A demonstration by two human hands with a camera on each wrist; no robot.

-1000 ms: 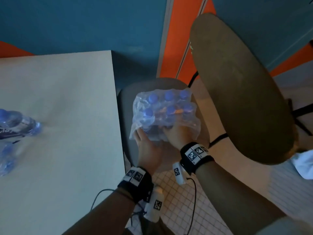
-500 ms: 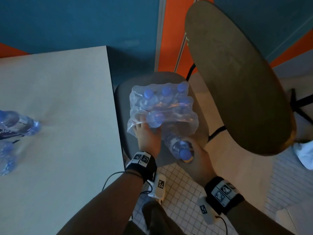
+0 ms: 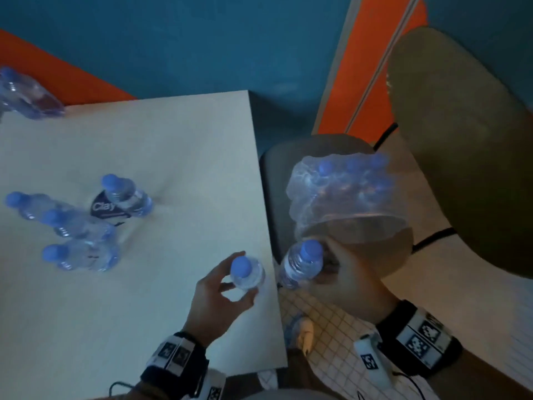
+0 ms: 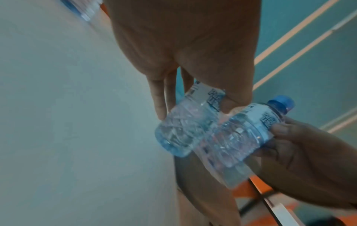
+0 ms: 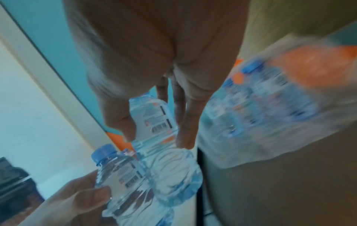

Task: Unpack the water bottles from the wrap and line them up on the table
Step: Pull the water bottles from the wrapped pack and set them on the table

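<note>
Table (image 3: 144,313) edge; wrap (image 3: 343,197) blurred, bottle count inside unclear.

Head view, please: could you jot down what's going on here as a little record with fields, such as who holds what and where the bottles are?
left hand: grips a bottle by its upper part, above the table's near right corner
right hand: grips a second bottle, just off the table edge
table: four loose bottles grouped at left; another bottle at the far left corner
wrap: on the chair seat, torn open, several blue-capped bottles inside
task state: unpacking under way, the bottles form no line yet
</note>
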